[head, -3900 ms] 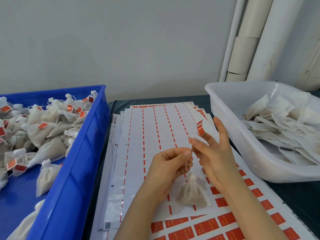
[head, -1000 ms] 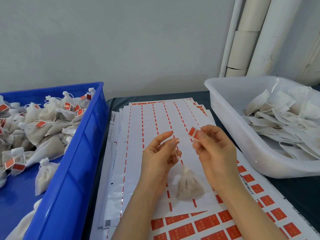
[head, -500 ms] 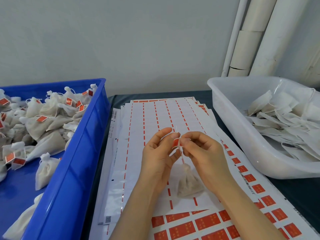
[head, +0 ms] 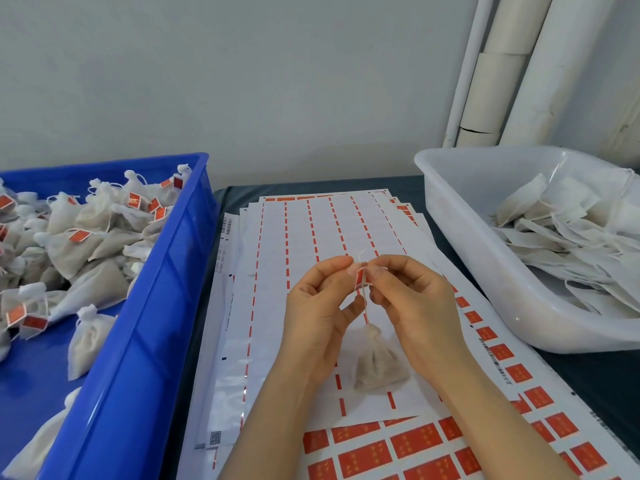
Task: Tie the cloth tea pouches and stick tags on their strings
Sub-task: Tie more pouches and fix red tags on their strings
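Now the left hand (head: 318, 320) and right hand (head: 415, 306) are pinching a red tag (head: 361, 279) on a string (head: 365, 311).
Below them, the tied pouch (head: 377, 367) is sitting on sticker sheets (head: 311, 230) toward the desk's (head: 595, 372) front edge.

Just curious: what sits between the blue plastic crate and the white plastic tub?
Head view: a stack of white sticker sheets lies there; above it the left hand and right hand pinch a red tag on the string of a white cloth pouch.
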`<act>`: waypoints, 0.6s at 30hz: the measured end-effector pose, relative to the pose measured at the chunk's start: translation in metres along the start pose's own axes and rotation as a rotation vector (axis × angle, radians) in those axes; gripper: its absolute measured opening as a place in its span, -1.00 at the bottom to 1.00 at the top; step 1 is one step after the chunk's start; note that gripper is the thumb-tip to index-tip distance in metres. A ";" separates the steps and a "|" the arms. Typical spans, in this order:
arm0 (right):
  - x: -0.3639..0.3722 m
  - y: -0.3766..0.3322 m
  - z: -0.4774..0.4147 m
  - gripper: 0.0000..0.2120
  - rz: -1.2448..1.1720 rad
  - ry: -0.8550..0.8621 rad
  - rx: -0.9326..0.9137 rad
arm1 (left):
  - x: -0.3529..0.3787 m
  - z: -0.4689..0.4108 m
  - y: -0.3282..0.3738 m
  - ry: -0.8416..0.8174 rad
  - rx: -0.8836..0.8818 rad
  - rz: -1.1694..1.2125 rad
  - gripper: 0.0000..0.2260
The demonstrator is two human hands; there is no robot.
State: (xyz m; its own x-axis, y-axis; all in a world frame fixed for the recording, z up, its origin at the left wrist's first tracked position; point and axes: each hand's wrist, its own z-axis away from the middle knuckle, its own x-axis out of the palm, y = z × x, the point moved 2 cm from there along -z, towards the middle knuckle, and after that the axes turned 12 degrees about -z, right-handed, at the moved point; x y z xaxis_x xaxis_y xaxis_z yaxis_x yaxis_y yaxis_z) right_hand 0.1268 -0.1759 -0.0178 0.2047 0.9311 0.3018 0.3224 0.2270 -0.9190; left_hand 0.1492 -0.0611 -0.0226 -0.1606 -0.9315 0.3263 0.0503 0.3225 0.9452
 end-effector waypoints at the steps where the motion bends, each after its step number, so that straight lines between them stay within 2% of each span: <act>1: 0.000 0.000 0.000 -0.93 -0.003 0.002 0.000 | 0.000 0.000 0.000 -0.008 0.003 -0.003 -0.92; 7: -0.003 0.001 -0.001 -0.97 0.035 0.038 -0.038 | 0.004 0.003 0.001 -0.016 0.043 -0.057 -0.89; 12: -0.005 -0.002 -0.001 -0.96 0.117 0.048 -0.122 | 0.006 0.005 0.003 0.018 0.088 -0.131 -0.61; 15: -0.005 -0.005 -0.001 -0.90 0.110 0.046 -0.149 | 0.005 0.005 0.002 0.017 0.113 -0.161 -0.66; 18: -0.005 -0.004 -0.002 -0.79 0.096 0.038 -0.127 | 0.003 0.003 -0.001 0.064 0.111 -0.189 -0.82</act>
State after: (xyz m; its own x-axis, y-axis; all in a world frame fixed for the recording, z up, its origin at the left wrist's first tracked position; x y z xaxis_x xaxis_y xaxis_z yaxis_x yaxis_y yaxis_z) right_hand 0.1261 -0.1823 -0.0151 0.2742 0.9347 0.2261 0.4134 0.0977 -0.9053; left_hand 0.1454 -0.0635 -0.0223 -0.0935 -0.9847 0.1470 -0.0843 0.1549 0.9843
